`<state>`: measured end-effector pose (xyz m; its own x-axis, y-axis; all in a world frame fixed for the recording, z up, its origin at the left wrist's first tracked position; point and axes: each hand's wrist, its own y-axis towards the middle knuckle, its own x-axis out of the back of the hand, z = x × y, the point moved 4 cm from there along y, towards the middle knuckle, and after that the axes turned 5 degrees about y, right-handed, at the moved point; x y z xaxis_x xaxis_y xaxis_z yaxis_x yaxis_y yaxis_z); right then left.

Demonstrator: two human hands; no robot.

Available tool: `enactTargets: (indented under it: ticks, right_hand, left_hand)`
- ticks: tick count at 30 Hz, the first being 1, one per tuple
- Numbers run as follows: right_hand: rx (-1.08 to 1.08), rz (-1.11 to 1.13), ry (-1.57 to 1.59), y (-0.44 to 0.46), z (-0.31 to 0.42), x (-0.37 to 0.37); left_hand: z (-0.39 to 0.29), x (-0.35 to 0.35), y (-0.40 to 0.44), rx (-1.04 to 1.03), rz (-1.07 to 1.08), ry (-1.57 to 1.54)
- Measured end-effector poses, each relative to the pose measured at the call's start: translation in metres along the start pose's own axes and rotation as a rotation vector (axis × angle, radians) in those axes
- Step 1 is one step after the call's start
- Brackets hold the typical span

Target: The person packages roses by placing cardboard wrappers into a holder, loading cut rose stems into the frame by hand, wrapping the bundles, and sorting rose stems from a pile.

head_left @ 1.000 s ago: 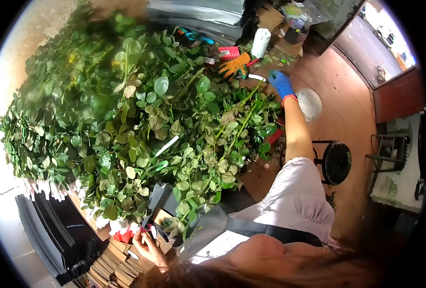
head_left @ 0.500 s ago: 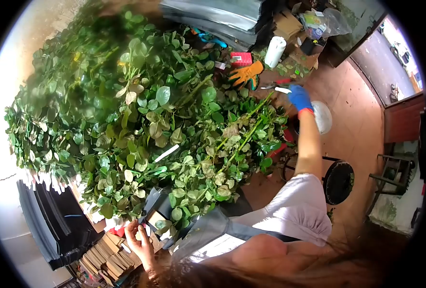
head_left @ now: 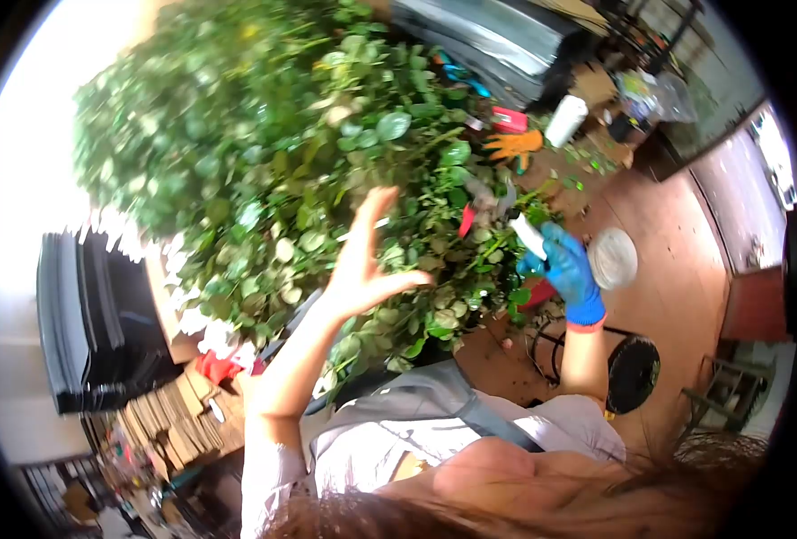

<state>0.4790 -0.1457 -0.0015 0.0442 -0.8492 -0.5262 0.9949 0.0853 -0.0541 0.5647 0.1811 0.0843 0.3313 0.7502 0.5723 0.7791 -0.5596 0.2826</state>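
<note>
My right hand (head_left: 571, 269), in a blue glove with a red cuff, is closed round the white handle of pruning shears (head_left: 528, 236). Their dark curved blade points up toward the leaves. Just left of the blade a short red piece (head_left: 466, 220) shows; whether it belongs to the shears I cannot tell. My left hand (head_left: 362, 269) is bare, its thumb and fingers spread, with nothing in it. It hovers over or against a large pile of leafy green stems (head_left: 281, 180); contact cannot be made out. White-wrapped ends (head_left: 111, 229) line the pile's left side.
An orange glove (head_left: 513, 145), a red box (head_left: 509, 119) and a white roll (head_left: 566, 121) lie beyond the stems. Stacked cardboard (head_left: 169, 413) and dark sheets (head_left: 102, 332) are at left. A round black stool (head_left: 634, 373) and a whitish round object (head_left: 613, 259) stand at right.
My left hand has come up from the pile's lower edge to over the leaves, fingers spreading. My right hand has drawn back closer with the shears. The view has shifted.
</note>
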Motion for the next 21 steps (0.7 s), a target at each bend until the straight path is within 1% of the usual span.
enactTargets:
  ticks: [1, 2, 3, 5, 6, 7, 8, 9, 11, 12, 13, 14, 15, 16, 17, 19, 20, 21]
  right_hand:
    - [-0.045, 0.208, 0.099, 0.002, -0.013, -0.021]
    - [-0.082, 0.151, 0.182, 0.0, -0.02, -0.057]
    - [-0.129, 0.335, 0.298, 0.002, -0.038, -0.072]
    - [-0.321, 0.324, 0.405, 0.002, -0.061, -0.105]
    - [-0.35, 0.328, 0.471, 0.006, -0.072, -0.114]
    - [-0.378, 0.326, 0.54, 0.009, -0.083, -0.12]
    - [-0.207, 0.183, 0.074, 0.014, -0.087, -0.115]
    - [0.098, 0.051, -0.545, 0.018, -0.088, -0.11]
    - [0.294, 0.205, -0.796, 0.014, -0.05, -0.176]
    - [0.14, 0.346, -0.519, 0.016, -0.059, -0.188]
    - [0.068, 0.416, -0.538, 0.018, -0.068, -0.204]
    - [0.074, 0.455, -0.713, 0.016, -0.073, -0.223]
    - [0.083, 0.489, -0.887, 0.013, -0.077, -0.24]
    - [0.157, 0.573, -1.045, 0.017, -0.097, -0.246]
    - [0.083, 0.634, -0.985, 0.015, -0.112, -0.247]
    - [-0.023, 0.747, -0.97, 0.022, -0.147, -0.243]
    - [-0.014, 0.748, -0.912, 0.023, -0.152, -0.243]
    - [-0.007, 0.748, -0.853, 0.024, -0.148, -0.254]
  left_hand:
    - [-0.005, -0.002, 0.005, -0.023, 0.035, -0.149]
    - [-0.004, -0.009, 0.004, -0.014, 0.136, -0.349]
    - [-0.004, -0.015, -0.001, -0.01, 0.239, -0.553]
    - [-0.023, -0.02, -0.02, -0.024, 0.383, -0.665]
    - [-0.029, -0.024, -0.031, 0.032, 0.37, -0.951]
    - [-0.021, -0.028, -0.044, 0.112, 0.25, -1.166]
    - [-0.012, -0.027, -0.054, 0.169, 0.134, -1.176]
    - [-0.002, -0.025, -0.064, 0.224, 0.018, -1.185]
    - [0.015, -0.023, -0.088, 0.366, -0.156, -1.167]
    - [0.024, -0.025, -0.098, 0.433, -0.253, -1.122]
    - [0.029, -0.028, -0.107, 0.5, -0.351, -1.08]
    - [0.031, -0.03, -0.112, 0.459, -0.473, -1.024]
    - [0.032, -0.03, -0.12, 0.506, -0.496, -0.997]
    - [0.037, -0.031, -0.126, 0.536, -0.513, -0.933]
    - [0.043, -0.032, -0.132, 0.566, -0.532, -0.87]
    - [0.044, -0.023, -0.142, 0.641, -0.558, -0.526]
    - [0.044, -0.02, -0.146, 0.676, -0.566, -0.353]
    - [0.085, -0.044, -0.148, 0.667, -0.574, -0.58]
